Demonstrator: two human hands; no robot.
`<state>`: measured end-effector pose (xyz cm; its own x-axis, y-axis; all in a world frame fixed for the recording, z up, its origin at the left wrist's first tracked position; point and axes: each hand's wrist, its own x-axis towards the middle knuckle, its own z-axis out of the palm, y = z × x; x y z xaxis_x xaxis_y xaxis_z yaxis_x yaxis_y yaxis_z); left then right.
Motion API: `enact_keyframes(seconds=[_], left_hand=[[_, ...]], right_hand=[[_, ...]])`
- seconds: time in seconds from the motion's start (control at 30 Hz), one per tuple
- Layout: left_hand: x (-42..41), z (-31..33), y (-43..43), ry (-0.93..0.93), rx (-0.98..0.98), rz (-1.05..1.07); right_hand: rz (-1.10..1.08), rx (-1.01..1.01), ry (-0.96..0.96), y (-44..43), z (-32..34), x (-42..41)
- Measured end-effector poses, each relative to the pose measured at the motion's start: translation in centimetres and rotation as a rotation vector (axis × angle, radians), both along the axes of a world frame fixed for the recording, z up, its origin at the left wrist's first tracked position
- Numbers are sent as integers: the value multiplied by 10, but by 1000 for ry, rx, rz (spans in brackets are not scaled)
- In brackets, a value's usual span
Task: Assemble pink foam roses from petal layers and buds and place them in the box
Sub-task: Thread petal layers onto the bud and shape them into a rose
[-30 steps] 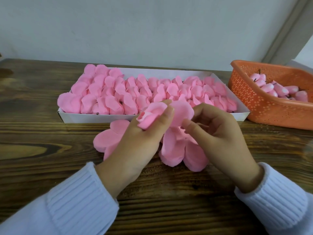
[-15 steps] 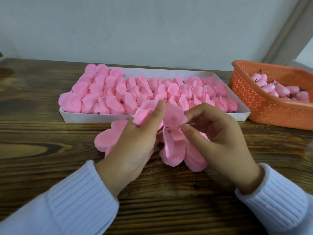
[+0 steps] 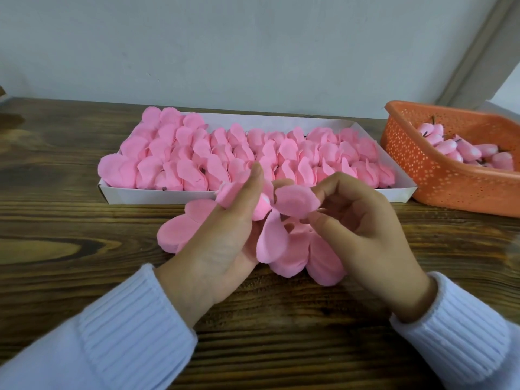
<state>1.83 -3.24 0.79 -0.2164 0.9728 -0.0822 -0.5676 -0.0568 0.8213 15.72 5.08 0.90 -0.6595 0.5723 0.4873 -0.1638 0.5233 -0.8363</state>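
1. Since half a second ago the left hand (image 3: 222, 243) has slid a little toward the left of the frame. The right hand (image 3: 365, 235) has dipped slightly, and the petal at its fingertips has spread wider. The box (image 3: 118, 192) and the basket (image 3: 450, 187) have not shifted.
2. The left grip is clasped round the half-made rose (image 3: 295, 202) at the centre of the frame, above the desk (image 3: 70, 220) and just in front of the box. Its forefinger points up.
3. The right grip pinches the edge of that rose's upper petal between thumb and forefinger. Another petal hangs down between the two hands.
4. Finished roses (image 3: 197, 153) pack the box across the middle of the frame.
5. Loose petal layers (image 3: 177, 232) lie on the desk under both hands, which cover most of them.
6. The rose's bud is almost wholly hidden behind the left fingers, showing only as a paler patch.
7. The basket at the right holds spare buds (image 3: 464, 149) and is cut off by the frame edge.
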Motion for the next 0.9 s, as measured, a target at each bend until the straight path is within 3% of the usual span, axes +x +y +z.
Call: enact_keyframes(seconds=[0.27,0.7,0.9], left_hand=[[6,-7,-3,458,-13,103],[7,-6,-7,604,231,143],[5,-9,-6,727,229,136]], right_hand=[[-50,40,68,-5,2,-2],[-30,224,57,-5,0,-2],[-66,278,75,-6,0,-2]])
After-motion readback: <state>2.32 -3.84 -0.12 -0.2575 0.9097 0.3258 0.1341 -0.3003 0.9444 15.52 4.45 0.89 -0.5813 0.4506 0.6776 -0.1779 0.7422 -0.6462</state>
